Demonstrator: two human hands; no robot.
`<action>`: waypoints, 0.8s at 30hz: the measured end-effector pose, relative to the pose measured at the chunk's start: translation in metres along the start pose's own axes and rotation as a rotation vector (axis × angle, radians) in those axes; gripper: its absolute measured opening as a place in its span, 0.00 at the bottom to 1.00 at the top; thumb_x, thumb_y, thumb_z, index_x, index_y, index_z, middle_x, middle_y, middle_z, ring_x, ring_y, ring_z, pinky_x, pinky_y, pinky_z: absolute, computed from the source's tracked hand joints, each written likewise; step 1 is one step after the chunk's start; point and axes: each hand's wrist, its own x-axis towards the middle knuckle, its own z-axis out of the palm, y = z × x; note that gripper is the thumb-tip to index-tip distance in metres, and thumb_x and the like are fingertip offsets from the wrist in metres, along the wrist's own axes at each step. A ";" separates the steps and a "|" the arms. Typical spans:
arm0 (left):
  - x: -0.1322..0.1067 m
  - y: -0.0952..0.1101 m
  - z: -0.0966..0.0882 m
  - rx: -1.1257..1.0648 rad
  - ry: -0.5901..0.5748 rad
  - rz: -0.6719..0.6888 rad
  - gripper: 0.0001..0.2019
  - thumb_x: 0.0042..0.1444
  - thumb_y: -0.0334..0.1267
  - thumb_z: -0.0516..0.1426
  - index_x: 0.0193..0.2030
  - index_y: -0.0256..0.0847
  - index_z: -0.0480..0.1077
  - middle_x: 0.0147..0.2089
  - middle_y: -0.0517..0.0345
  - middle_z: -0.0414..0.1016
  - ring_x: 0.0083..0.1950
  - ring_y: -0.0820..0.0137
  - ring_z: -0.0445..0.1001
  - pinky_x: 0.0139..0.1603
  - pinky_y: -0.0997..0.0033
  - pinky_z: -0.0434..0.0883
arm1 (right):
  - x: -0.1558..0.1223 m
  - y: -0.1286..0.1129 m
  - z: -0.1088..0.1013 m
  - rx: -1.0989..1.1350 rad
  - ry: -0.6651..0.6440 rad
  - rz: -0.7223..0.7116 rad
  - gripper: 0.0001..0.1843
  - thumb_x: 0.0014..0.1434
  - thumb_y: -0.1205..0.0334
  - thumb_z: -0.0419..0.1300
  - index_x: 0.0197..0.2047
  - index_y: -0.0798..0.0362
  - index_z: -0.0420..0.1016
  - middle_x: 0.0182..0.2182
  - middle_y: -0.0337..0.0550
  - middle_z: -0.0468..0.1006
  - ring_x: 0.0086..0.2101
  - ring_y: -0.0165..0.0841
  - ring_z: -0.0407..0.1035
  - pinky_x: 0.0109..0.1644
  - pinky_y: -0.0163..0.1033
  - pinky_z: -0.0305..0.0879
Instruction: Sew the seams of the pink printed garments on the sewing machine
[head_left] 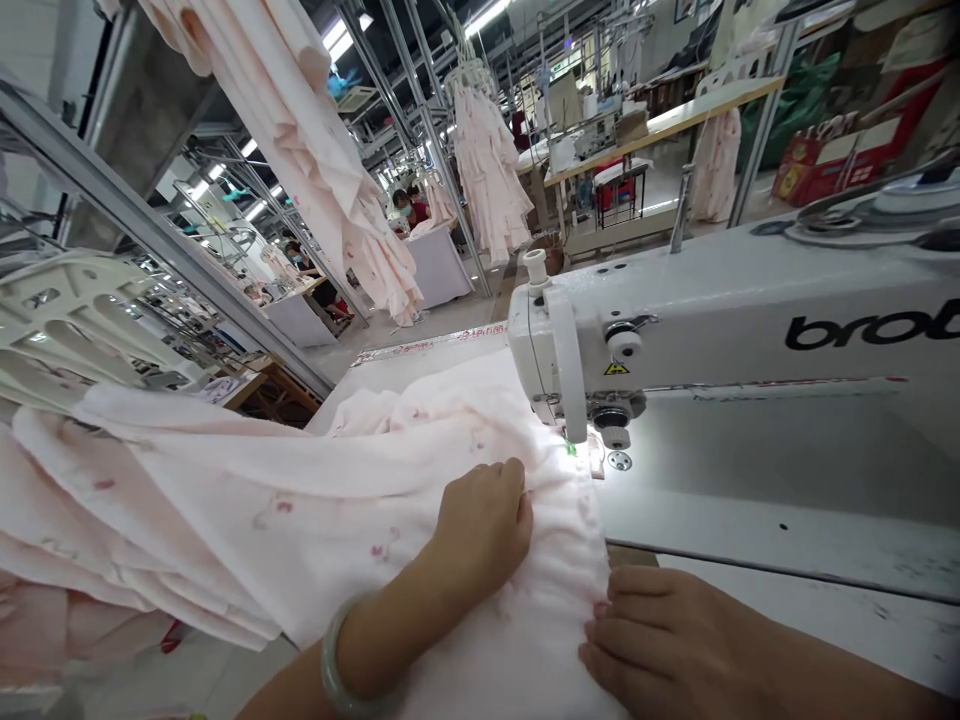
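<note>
Matt pink cloth against the smooth painted metal of a sewing machine.

The pale pink cloth [315,500] looks thin, soft and matt, lightly creased, with flat printed marks. The sewing machine head [750,310] is white painted metal with a smooth, faint sheen, and its tension disc [611,418] is darker, polished metal. The machine table [787,530] is smooth and white, with rubbed, scuffed patches. The bangle [334,660] is glossy, pale and stone-like. The wooden shelf [270,395] beyond is plain brown.
</note>
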 end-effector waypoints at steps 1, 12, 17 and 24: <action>-0.001 0.001 0.003 0.057 0.063 0.059 0.08 0.64 0.25 0.56 0.41 0.43 0.69 0.40 0.50 0.80 0.43 0.54 0.81 0.41 0.60 0.74 | 0.002 0.001 -0.002 0.009 -0.030 -0.006 0.18 0.77 0.75 0.48 0.43 0.54 0.78 0.30 0.43 0.78 0.31 0.36 0.69 0.43 0.43 0.69; 0.011 -0.008 0.026 -0.147 0.221 0.641 0.17 0.80 0.38 0.47 0.64 0.38 0.73 0.63 0.45 0.82 0.67 0.57 0.79 0.71 0.56 0.73 | 0.004 0.003 -0.008 0.052 -0.116 -0.006 0.19 0.77 0.76 0.47 0.38 0.53 0.74 0.31 0.42 0.76 0.32 0.36 0.68 0.41 0.44 0.65; 0.029 -0.020 0.032 -0.115 0.186 0.642 0.18 0.80 0.35 0.47 0.67 0.41 0.73 0.69 0.45 0.79 0.74 0.56 0.74 0.72 0.53 0.71 | 0.000 0.011 0.010 0.067 0.031 0.034 0.17 0.77 0.76 0.49 0.43 0.54 0.77 0.32 0.43 0.79 0.32 0.35 0.71 0.43 0.43 0.66; 0.044 -0.020 0.011 0.009 0.143 0.681 0.17 0.77 0.31 0.51 0.64 0.44 0.76 0.66 0.49 0.81 0.72 0.57 0.75 0.73 0.52 0.68 | -0.004 0.020 0.017 0.002 0.075 0.068 0.16 0.77 0.76 0.53 0.46 0.53 0.79 0.37 0.44 0.85 0.35 0.34 0.78 0.50 0.41 0.72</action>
